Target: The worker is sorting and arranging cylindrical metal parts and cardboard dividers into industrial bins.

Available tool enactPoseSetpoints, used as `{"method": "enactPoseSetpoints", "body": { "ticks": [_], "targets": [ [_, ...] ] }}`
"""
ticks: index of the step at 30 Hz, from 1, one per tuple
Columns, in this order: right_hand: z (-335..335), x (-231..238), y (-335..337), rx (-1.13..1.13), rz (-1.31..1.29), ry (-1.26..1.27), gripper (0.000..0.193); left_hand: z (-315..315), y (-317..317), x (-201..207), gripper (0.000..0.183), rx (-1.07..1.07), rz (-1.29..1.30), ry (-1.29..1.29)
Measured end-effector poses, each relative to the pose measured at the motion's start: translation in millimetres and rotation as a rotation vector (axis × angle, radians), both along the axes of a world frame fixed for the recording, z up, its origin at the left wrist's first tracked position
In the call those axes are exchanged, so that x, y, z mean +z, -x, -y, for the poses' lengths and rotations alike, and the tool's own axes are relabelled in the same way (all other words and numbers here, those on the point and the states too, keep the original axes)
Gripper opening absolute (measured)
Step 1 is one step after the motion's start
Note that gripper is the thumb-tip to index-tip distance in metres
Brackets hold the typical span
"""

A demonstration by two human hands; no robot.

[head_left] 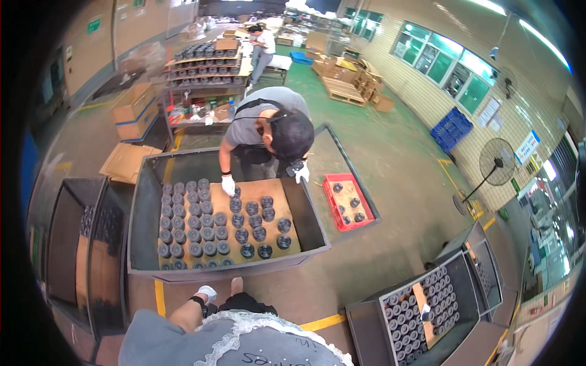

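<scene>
My left hand point(209, 293), in a white glove with a dark band at the wrist, hangs low in front of my body, just outside the near wall of a large dark metal bin point(226, 274). How its fingers are set is too small to make out, and no held object shows. My right hand is out of sight. Inside the bin, rows of grey-black ring-shaped parts point(194, 221) stand on a brown cardboard sheet point(281, 198). Darker parts point(259, 233) stand apart at the right. Across the bin, a co-worker's gloved hand point(228, 185) is at one part.
The co-worker point(268, 116) bends over the bin's far side. A red crate point(348, 224) with several parts sits right of it. More dark bins point(366, 329) stand at lower right and left. Behind are a loaded rack point(204, 85), a pedestal fan point(497, 163) and wooden pallets point(343, 91).
</scene>
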State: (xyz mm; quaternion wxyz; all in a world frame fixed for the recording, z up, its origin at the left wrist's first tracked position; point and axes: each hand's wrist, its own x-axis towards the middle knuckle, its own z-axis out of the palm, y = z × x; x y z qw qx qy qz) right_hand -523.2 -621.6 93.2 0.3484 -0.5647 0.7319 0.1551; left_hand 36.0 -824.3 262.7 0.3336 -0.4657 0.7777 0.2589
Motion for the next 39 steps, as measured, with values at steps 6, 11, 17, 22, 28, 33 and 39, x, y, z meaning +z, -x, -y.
{"method": "enactPoseSetpoints", "body": {
  "ticks": [6,11,17,22,28,33,39],
  "targets": [
    [15.4,6.9,-17.0,0.082,0.042,0.058,0.039,-22.1,-11.7,-4.2,0.030,0.250,-0.017,-0.064],
    [38.6,-1.2,-33.9,-0.121,0.008,-0.053,0.042,-18.6,-4.3,5.1,0.031,0.248,-0.021,-0.053],
    [48.9,43.7,-62.7,0.190,0.024,-0.047,0.039,-23.0,-4.8,10.2,0.029,0.105,0.053,-0.039],
    [29.9,18.2,-42.2,0.109,0.023,-0.044,0.039,-15.4,-3.6,15.5,0.027,0.170,-0.005,-0.011],
    [12.9,-14.8,-38.2,0.138,0.018,-0.034,0.039,-15.7,-12.0,15.0,0.025,0.025,0.044,-0.011],
    [14.5,-16.1,-41.4,0.061,0.028,-0.040,0.039,-7.7,-6.8,22.0,0.025,-0.120,0.077,-0.037],
    [17.7,-15.4,-42.7,0.131,0.017,0.033,0.039,-13.0,-5.3,19.7,0.027,0.022,0.015,0.015]
  ]
}}
